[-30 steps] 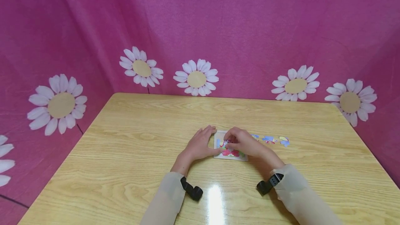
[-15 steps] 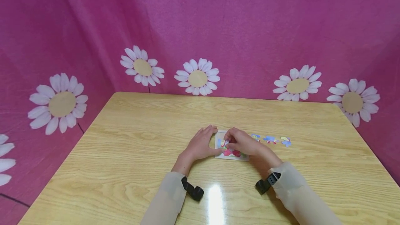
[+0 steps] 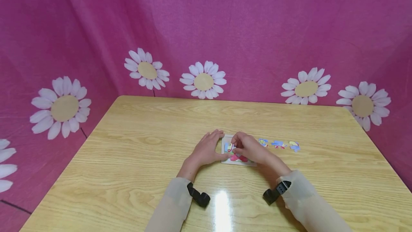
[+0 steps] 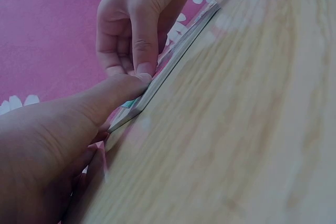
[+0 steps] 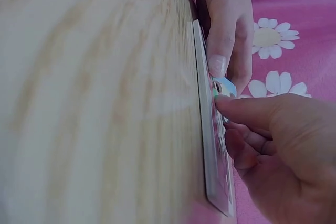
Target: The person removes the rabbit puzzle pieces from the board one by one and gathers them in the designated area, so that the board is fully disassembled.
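A small jigsaw puzzle board (image 3: 227, 140) with a pale frame lies flat on the table, part of its picture red and green. My left hand (image 3: 207, 149) rests at its left side, fingers stretched along that edge and thumb straight across the near part. Over the middle of the board, my right hand (image 3: 252, 149) pinches a puzzle piece (image 5: 227, 85) between thumb and fingertips. In the right wrist view this piece is light blue and white and tilts up from the board. My fingers cover much of the piece and the picture.
To the right of the board, several loose puzzle pieces (image 3: 278, 144) lie in a row on the wooden table (image 3: 145, 135). A pink curtain (image 3: 251, 38) with white flowers hangs behind the table and at its sides.
The puzzle piece under my right fingertips has turned a little, its light blue and pale part showing differently. Both hands stay nearly in place.
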`<state>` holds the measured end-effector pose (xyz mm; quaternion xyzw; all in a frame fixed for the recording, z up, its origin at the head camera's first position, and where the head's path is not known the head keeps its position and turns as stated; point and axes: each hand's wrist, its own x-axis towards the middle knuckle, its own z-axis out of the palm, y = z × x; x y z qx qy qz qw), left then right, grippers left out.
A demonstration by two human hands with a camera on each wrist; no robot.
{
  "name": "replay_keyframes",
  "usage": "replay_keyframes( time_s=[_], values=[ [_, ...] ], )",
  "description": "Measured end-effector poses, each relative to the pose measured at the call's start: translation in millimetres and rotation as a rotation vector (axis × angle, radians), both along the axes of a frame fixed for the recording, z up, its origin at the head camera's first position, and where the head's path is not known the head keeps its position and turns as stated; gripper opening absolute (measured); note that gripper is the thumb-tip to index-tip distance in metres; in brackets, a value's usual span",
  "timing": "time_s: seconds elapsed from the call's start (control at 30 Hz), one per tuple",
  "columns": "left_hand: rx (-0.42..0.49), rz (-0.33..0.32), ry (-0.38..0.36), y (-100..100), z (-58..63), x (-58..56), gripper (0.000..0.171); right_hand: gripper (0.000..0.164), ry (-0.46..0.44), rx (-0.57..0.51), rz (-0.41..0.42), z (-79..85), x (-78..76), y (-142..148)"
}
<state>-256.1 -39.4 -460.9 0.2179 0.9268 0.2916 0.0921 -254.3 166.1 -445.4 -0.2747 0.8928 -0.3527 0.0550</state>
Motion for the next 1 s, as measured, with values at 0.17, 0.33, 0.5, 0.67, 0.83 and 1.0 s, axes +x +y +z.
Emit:
replay_keyframes(
  time_s=[0.17, 0.33, 0.5, 0.67, 0.83, 1.0],
  values=[
    [-0.007, -0.003, 0.004, 0.1, -0.6, -0.3, 0.084, 0.012, 0.047, -0.023, -0.015, -1.7, 1.9, -0.8],
    [-0.01, -0.015, 0.017, -0.1, -0.8, -1.5, 0.082, 0.007, 0.065, -0.032, -0.04, 0.3, 3.8, -2.5],
    [-0.018, -0.011, 0.014, 0.0, -0.8, -2.7, 0.084, 0.003, 0.051, -0.03, -0.05, 3.5, 5.4, -3.6],
    [-0.018, -0.015, 0.018, 0.3, -1.5, -3.2, 0.084, 0.003, 0.092, -0.048, -0.032, 2.1, 5.5, -0.9],
    [-0.008, -0.02, 0.023, -0.3, -1.5, -2.4, 0.083, 0.003, 0.087, -0.077, -0.038, 1.2, 6.4, 3.8],
    [-0.005, -0.019, 0.01, -0.9, -2.1, -1.7, 0.084, 0.004, 0.035, -0.082, -0.053, -0.4, 7.9, 10.4]
  ],
)
